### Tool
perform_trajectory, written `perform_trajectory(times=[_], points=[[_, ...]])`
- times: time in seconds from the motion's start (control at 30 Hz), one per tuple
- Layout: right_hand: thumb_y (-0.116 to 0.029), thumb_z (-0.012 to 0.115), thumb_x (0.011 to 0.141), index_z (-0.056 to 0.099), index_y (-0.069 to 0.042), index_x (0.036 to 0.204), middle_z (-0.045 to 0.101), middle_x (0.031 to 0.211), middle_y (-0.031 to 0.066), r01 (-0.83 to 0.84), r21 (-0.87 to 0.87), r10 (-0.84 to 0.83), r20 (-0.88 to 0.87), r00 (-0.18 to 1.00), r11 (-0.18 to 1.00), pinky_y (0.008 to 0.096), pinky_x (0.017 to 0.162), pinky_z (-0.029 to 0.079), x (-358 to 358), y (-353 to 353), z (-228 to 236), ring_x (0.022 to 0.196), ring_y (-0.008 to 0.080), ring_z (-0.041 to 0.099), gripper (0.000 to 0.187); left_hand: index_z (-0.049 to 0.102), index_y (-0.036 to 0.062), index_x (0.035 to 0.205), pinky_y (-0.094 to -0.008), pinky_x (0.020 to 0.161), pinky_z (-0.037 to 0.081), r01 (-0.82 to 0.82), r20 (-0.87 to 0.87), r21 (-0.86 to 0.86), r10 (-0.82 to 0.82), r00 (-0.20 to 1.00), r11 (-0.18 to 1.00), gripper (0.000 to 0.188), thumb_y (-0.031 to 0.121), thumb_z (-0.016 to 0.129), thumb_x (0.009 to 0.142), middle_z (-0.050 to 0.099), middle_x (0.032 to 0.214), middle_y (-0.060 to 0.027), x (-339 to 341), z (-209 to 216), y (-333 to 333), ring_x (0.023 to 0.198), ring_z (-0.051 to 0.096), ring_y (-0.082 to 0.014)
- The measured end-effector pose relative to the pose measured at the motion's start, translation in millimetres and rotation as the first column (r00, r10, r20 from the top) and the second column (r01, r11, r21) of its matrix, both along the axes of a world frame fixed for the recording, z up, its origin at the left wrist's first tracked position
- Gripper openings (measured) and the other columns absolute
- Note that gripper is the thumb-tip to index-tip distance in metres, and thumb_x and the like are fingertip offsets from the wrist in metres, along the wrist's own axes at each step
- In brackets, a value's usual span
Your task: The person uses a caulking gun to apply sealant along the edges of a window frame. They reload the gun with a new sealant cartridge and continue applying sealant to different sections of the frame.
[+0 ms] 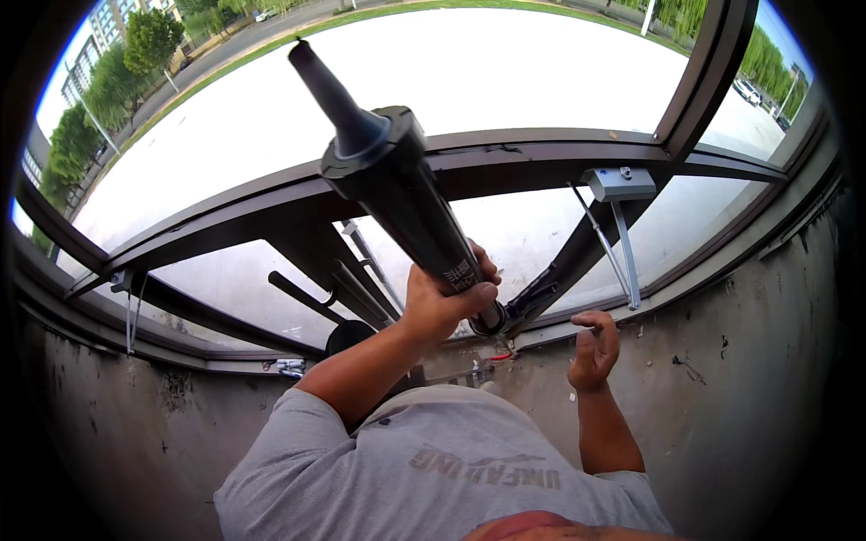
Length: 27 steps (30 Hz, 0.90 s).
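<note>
A black caulking gun (410, 203) is raised in front of me, its tapered dark nozzle (338, 99) pointing up and to the left. My left hand (449, 293) is wrapped around the rear part of its barrel. The back end of the gun tilts down toward my body, and a dark handle-like part (534, 293) shows just beyond it. To the right, apart from the gun, my right hand (594, 352) is held up with loosely curled fingers and a gap beside the thumb. No object shows clearly in it.
A dark brown window frame (559, 149) with large panes curves across ahead. Closer arms, one with a grey box (621, 184), are fixed on both sides. Small white-and-blue items (290, 367) lie at the lower left sill. A stained grey wall (713, 388) runs below.
</note>
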State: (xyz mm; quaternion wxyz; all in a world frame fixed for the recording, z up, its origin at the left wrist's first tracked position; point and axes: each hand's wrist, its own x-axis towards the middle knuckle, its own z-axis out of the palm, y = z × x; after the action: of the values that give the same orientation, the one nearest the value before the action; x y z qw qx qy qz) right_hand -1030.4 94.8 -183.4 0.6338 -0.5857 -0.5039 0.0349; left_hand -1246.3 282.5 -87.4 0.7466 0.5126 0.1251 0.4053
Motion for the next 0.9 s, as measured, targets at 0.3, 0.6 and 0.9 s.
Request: perform_trajectory(times=[0.3, 0.6, 0.9], points=[[-0.032, 0.052, 0.101, 0.047, 0.000, 0.065, 0.048, 0.061, 0.0177, 0.167, -0.286, -0.149, 0.084, 0.985, 0.944, 0.0434, 0.054, 0.036, 4, -29, -78, 0.056, 0.0347, 0.051, 0.048, 0.052, 0.0057, 0.128, -0.0447, 0.095, 0.055, 0.091, 0.465, 0.120, -0.137, 0.874, 0.989, 0.045, 0.027, 0.069, 0.091, 0.068, 0.109, -0.0108, -13, 55, 7, 0.101, 0.070, -0.0251], [-0.022, 0.055, 0.097, 0.037, 0.000, 0.062, 0.039, 0.055, 0.0159, 0.406, -0.231, -0.374, 0.169, 0.912, 0.884, 0.0430, 0.051, 0.029, 56, -75, -29, 0.048, 0.0300, 0.040, 0.045, 0.053, -0.0021, 0.130, -0.0451, 0.099, 0.057, 0.316, 0.146, 0.284, -0.367, 0.919, 0.905, 0.069, 0.039, 0.084, 0.084, 0.064, 0.127, -0.0226, 15, 50, 15, 0.117, 0.067, -0.0301], [-0.029, 0.056, 0.101, 0.048, -0.004, 0.071, 0.045, 0.065, 0.0067, 0.694, 0.118, -0.699, 0.242, 0.673, 0.710, 0.0333, 0.064, 0.040, 37, -144, 78, 0.061, 0.0215, 0.046, 0.040, 0.053, 0.0014, 0.132, -0.0518, 0.106, 0.052, 0.494, 0.168, 0.060, -0.497, 0.851, 0.867, 0.070, 0.019, 0.087, 0.074, 0.064, 0.127, -0.0272, 25, 9, 29, 0.119, 0.066, -0.0358]])
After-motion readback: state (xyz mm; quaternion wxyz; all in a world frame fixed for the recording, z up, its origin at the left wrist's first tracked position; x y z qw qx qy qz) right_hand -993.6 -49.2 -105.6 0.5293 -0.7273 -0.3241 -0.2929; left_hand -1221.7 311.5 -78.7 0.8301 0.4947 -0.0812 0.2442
